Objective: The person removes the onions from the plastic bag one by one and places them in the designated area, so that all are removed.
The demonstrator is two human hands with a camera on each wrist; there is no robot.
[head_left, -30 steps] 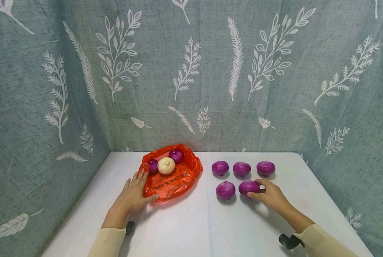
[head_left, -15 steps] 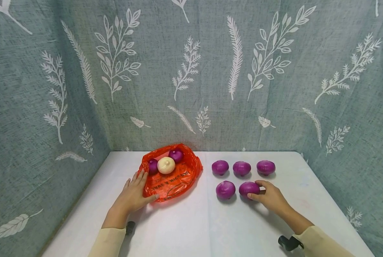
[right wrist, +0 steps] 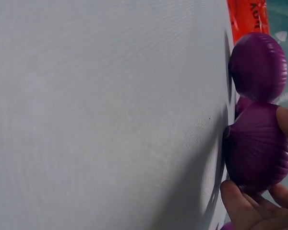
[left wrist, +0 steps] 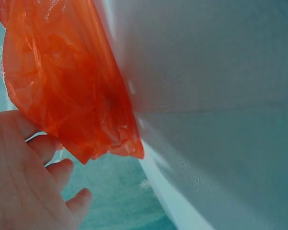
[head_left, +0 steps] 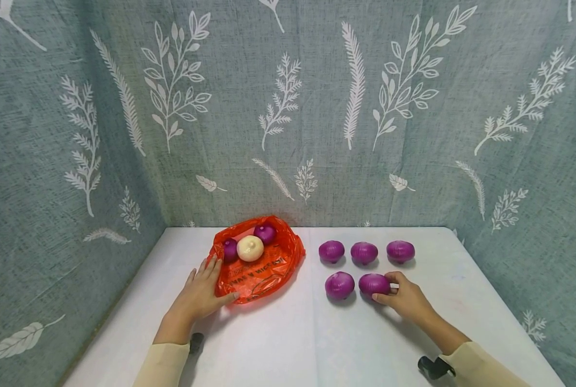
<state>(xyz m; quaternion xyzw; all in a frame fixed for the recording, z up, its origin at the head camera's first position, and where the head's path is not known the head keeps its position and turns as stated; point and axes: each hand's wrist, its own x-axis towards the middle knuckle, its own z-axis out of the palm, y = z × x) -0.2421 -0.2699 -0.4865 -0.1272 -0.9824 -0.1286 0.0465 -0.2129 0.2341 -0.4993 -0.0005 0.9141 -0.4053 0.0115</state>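
In the head view an orange-red plastic bag (head_left: 261,277) lies with its mouth spread, holding two purple onions and one pale onion (head_left: 250,249). The left hand (head_left: 200,293) rests with spread fingers against the bag's left edge; the left wrist view shows its fingers (left wrist: 48,143) touching the film. To the right, the right hand (head_left: 408,299) grips a purple onion (head_left: 374,285) between thumb and fingers, at the right end of the front row. In the right wrist view that onion (right wrist: 259,146) sits on the white surface, pinched by the fingers.
Another purple onion (head_left: 339,285) stands just left of the gripped one. Behind them three more form a back row: left (head_left: 331,251), middle (head_left: 364,253) and right (head_left: 401,251). A patterned green-grey curtain (head_left: 317,107) hangs behind and beside the white table (head_left: 268,344).
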